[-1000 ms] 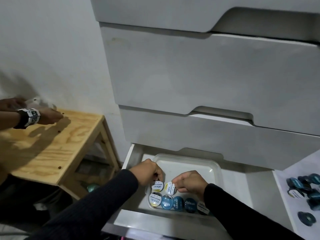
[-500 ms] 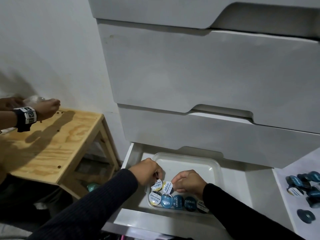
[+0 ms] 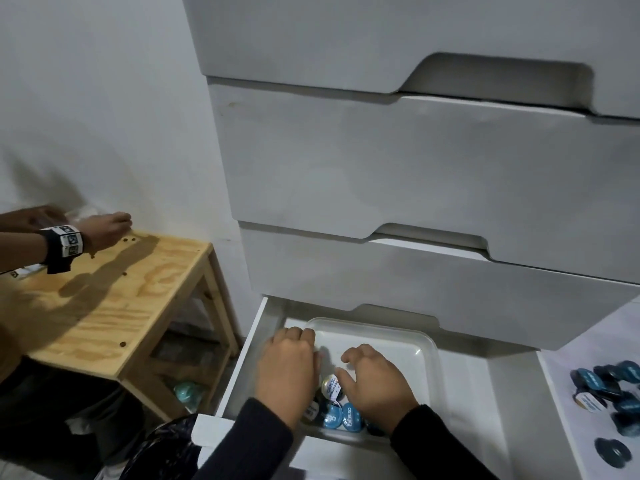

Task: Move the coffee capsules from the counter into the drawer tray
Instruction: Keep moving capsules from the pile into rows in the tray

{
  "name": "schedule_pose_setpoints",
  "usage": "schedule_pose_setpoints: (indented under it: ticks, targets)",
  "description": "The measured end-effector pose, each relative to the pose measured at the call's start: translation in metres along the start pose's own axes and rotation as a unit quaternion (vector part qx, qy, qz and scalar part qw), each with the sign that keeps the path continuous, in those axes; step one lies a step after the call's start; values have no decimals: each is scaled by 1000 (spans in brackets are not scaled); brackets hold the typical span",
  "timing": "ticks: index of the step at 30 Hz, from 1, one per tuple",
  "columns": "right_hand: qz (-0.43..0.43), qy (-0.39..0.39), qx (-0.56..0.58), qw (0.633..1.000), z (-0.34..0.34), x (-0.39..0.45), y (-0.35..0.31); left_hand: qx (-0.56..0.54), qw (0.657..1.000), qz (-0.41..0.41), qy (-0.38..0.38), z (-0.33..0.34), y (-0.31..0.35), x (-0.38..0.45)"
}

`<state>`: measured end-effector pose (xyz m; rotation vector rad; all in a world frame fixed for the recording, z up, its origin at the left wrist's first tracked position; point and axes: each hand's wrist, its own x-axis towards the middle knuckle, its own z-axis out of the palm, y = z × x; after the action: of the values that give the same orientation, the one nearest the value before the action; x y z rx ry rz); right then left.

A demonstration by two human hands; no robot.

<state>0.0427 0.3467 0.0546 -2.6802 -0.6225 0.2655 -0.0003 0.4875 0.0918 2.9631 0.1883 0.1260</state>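
1. The open bottom drawer (image 3: 242,368) holds a clear plastic tray (image 3: 412,344); coffee capsules (image 3: 341,415) lie clustered in the tray's near end, blue and white foil lids up, the far half bare.
2. More capsules on the counter (image 3: 609,386) sit at the right, well apart from the tray.
3. The left hand (image 3: 289,368) and right hand (image 3: 375,384) hang palm-down over the tray's capsules, fingers loosely spread and gripping nothing that shows.
4. The hands cover part of the cluster, so its count cannot be told; the counter group is cut by the right edge.
5. At far left, another person's hand (image 3: 104,230), wrist in a black band, is blurred above a wooden stool (image 3: 138,289).
6. Compared with 0.5 s ago, both hands have let go of the 2 white-lidded capsules they pinched and now cover more of the tray.
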Motion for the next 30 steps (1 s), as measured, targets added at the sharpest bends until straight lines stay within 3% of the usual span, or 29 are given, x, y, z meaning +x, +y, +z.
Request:
schedule_pose_setpoints:
  ticks: [4,9,13,19,25,30]
  targets:
    - [-19,138,-87,986,-8,-16,1,-17,999,-15,46,-3,12,-13]
    - [-44,242,-125,961,-12,-42,26,-62,993,-8,103,-8,33,-19]
    - [-65,283,-236,927,-24,-62,55,-93,987,31,128,0,63,-16]
    - [-33,344,-279,896,-65,-92,114,-120,973,124,152,13,145,-17]
    - [-28,345,-282,895,-107,-132,207,-167,969,150,104,31,263,-17]
    - [89,208,-199,954,-116,-167,312,-189,965,176,39,59,358,-26]
